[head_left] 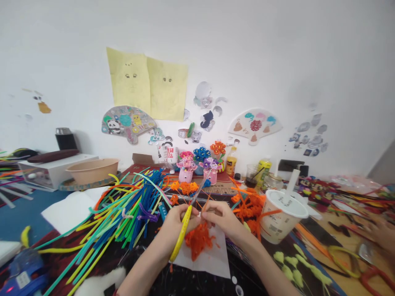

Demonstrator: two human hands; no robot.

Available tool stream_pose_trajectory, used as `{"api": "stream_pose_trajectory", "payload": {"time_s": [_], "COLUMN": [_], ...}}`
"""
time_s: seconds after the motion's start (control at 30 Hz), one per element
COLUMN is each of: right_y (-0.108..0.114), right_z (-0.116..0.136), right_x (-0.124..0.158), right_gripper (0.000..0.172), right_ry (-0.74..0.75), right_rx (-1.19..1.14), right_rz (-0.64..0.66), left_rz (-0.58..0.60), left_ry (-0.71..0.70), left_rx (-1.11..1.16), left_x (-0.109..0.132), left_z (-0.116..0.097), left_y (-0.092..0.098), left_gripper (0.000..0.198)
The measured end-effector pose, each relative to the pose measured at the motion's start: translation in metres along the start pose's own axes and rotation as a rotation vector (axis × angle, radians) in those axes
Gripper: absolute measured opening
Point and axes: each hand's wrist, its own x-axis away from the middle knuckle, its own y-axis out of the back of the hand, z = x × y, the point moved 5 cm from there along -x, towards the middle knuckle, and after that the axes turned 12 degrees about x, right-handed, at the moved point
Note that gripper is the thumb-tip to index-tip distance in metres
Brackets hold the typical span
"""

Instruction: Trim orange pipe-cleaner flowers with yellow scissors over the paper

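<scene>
My left hand (175, 230) is closed round the yellow handles of a pair of scissors (185, 224), whose blades point up and away toward the pots at the back. My right hand (224, 220) is pinched on an orange pipe-cleaner piece (199, 240), a curly orange bundle held over a white sheet of paper (212, 257). The two hands touch each other just above the bundle.
A big fan of blue, green and yellow pipe cleaners (123, 213) lies left. A lidded drink cup with a straw (282, 218) stands right, beside loose orange pieces (248, 205). Small flower pots (197, 166) and bottles line the wall. Another person's hand (384, 234) is at far right.
</scene>
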Motion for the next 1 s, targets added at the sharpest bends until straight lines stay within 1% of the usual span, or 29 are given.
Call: {"api": "stream_pose_trajectory", "payload": {"time_s": [0.07,0.17,0.37,0.63,0.83,1.0], "right_y": [0.0021,0.0046,0.0079,0.0068,0.0026,-0.0007], "right_z": [-0.0009,-0.0023,0.0014,0.0009,0.0030,0.0034], "right_x": [-0.0006,-0.0009,0.0000,-0.0006,0.0004,0.0011], "right_gripper": [0.021,0.018,0.018,0.024,0.022,0.019], "right_ry": [-0.001,-0.005,0.008,0.003,0.013,0.026], "right_rx": [-0.014,-0.039,-0.053,-0.055,-0.075,-0.055], "right_rz": [-0.022,-0.043,-0.090,-0.090,-0.044,-0.018], "left_rz": [-0.020,-0.034,-0.013,0.011,-0.028,-0.017], "left_ry": [-0.020,-0.012,0.011,-0.026,-0.034,-0.012], "left_rx": [0.009,0.033,0.036,0.051,-0.006,-0.025], "left_x": [-0.0017,-0.0045,-0.0038,-0.0076,-0.0073,-0.0072], "left_z": [-0.0002,0.0009,-0.0020,0.0012,-0.0008,0.0001], "left_y": [0.0026,0.0059,0.0037,0.0053,0.0081,0.0073], "left_gripper": [0.034,0.036,0.040,0.038,0.035,0.034]}}
